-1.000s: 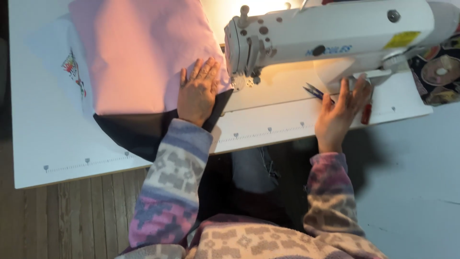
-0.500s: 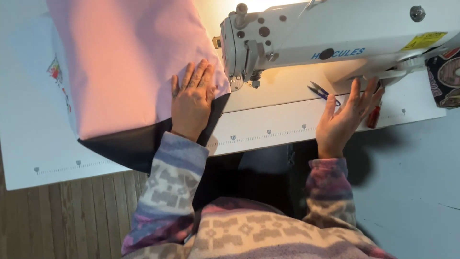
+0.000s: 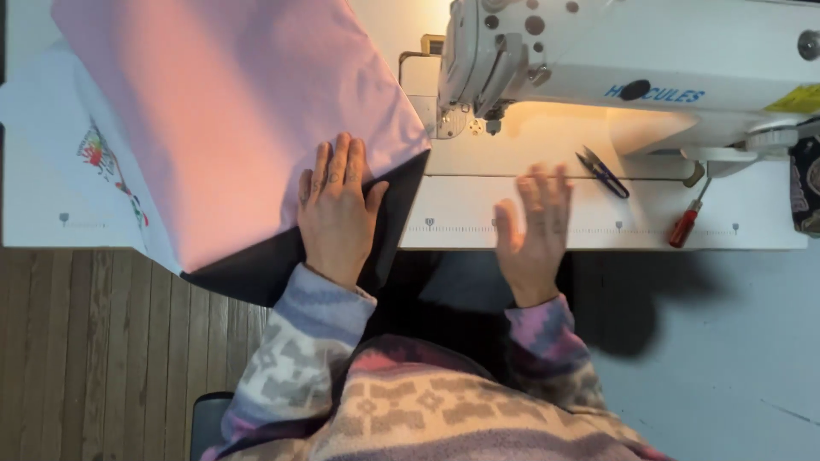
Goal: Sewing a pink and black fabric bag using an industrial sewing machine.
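Since half a second ago, the right hand [image 3: 535, 229] has come away from the small snips [image 3: 603, 171] and drawn back toward the near edge of the white table [image 3: 598, 226]; it now hovers open, fingers spread and slightly blurred, gripping nothing. Meanwhile the left hand [image 3: 336, 209] has stayed where it was, lying flat with fingers together on the pink cloth [image 3: 231, 119], its palm and wrist over the dark cloth [image 3: 256, 269] that shows from underneath. It presses down rather than pinching, so nothing is clasped.

Both layers lie just left of the sewing machine [image 3: 615, 68], the pink corner ending close to the needle [image 3: 491, 126], slightly ahead and to the right of the left fingertips. A red-handled screwdriver [image 3: 685, 224] rests well to the right of the open hand.

Judging by how it drapes off the table edge, the cloth looks light, soft and limp, and the layers seem likely to slide over each other. A flat palm near the corner, or a pinch on the edge beside the left thumb, looks like the surest hold.
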